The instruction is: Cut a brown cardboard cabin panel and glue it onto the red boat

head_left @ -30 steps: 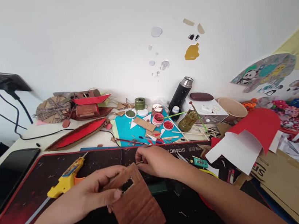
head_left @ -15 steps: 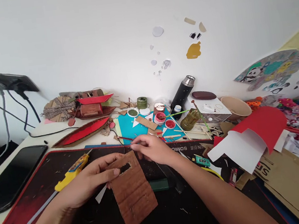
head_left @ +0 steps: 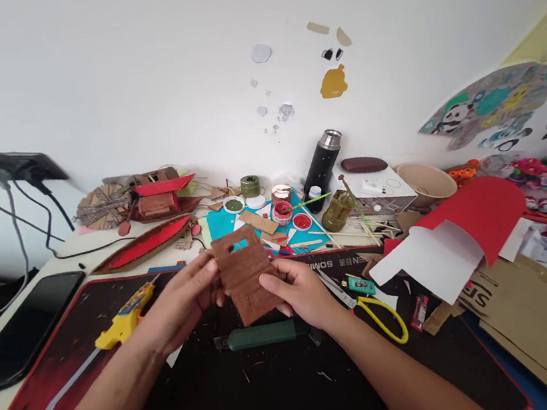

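Brown panel [head_left: 247, 272] held up between the two hands, above the dark mat [head_left: 278, 396] on the worktop [head_left: 62, 266]. Tilted, upper end leaning left; a rectangular opening near that end shows blue sheet [head_left: 216, 229] beyond.

Left hand [head_left: 189, 293] at the panel's left edge: thumb against the edge near the opening, fingers loosely curled lower down, partly behind; how firmly it grips, cannot tell. Right hand [head_left: 305, 291] at the lower right edge, closed in a pinch: thumb flat across the front face, fingers mostly hidden behind. Panel thus lies left of the right hand, right of the left.

Green-handled knife [head_left: 260, 335] on the mat, just nearer the person than the panel. Yellow glue gun [head_left: 123, 321] beyond the left forearm; yellow-handled scissors [head_left: 384, 318] right of the right hand.
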`<state>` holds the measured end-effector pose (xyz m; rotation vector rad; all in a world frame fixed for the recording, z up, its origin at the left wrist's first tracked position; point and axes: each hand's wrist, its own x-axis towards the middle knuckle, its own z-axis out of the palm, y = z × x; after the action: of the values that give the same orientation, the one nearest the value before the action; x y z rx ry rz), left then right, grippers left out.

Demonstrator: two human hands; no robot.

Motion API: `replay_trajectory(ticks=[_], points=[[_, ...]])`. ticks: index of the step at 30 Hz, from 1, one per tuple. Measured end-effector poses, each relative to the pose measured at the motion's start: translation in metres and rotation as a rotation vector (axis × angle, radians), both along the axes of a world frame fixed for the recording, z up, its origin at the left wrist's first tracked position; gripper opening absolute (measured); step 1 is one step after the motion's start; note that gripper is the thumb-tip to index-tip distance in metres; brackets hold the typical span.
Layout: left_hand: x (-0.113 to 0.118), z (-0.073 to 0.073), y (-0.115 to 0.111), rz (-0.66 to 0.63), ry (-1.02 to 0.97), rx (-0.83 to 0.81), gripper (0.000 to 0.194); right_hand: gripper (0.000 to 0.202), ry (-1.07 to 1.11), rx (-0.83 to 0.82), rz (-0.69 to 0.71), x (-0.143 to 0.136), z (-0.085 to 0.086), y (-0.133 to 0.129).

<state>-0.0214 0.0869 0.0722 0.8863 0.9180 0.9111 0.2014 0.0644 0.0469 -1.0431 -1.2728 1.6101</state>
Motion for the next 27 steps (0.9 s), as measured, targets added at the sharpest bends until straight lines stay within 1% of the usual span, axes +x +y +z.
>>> replay_trajectory(ticks=[3, 4, 6, 8, 10, 13, 15, 17, 20, 23, 27], points=[[0.015, -0.007, -0.005, -0.157, 0.122, 0.047, 0.058, 0.044, 0.024, 0.016, -0.096, 0.003, -0.004, 0.004], [0.02, -0.01, -0.006, -0.188, 0.161, 0.06, 0.055, 0.045, 0.026, 0.017, -0.113, 0.005, -0.005, 0.004], [0.029, -0.015, -0.006, -0.198, 0.214, 0.077, 0.049, 0.046, 0.027, 0.001, -0.131, 0.01, -0.01, 0.002], [0.035, -0.017, -0.004, -0.166, 0.247, 0.085, 0.045, 0.048, 0.032, -0.028, -0.136, 0.016, -0.015, 0.001], [0.038, -0.017, -0.002, -0.152, 0.273, 0.094, 0.041, 0.05, 0.048, -0.042, -0.147, 0.021, -0.019, 0.0], [0.038, -0.016, -0.003, -0.19, 0.3, 0.08, 0.037, 0.051, 0.087, -0.05, -0.204, 0.026, -0.023, 0.002], [0.038, -0.018, -0.006, -0.193, 0.261, 0.023, 0.036, 0.051, 0.1, -0.072, -0.23, 0.027, -0.025, 0.003], [0.039, -0.022, -0.009, -0.169, 0.195, -0.044, 0.038, 0.05, 0.099, -0.09, -0.254, 0.026, -0.025, 0.004], [0.041, -0.027, -0.014, -0.154, 0.131, -0.101, 0.04, 0.049, 0.091, -0.099, -0.323, 0.024, -0.026, 0.003], [0.042, -0.028, -0.017, -0.156, 0.057, -0.184, 0.037, 0.047, 0.099, -0.105, -0.374, 0.022, -0.026, 0.002], [0.042, -0.026, -0.018, -0.144, 0.006, -0.281, 0.035, 0.046, 0.118, -0.108, -0.396, 0.02, -0.027, 0.001]])
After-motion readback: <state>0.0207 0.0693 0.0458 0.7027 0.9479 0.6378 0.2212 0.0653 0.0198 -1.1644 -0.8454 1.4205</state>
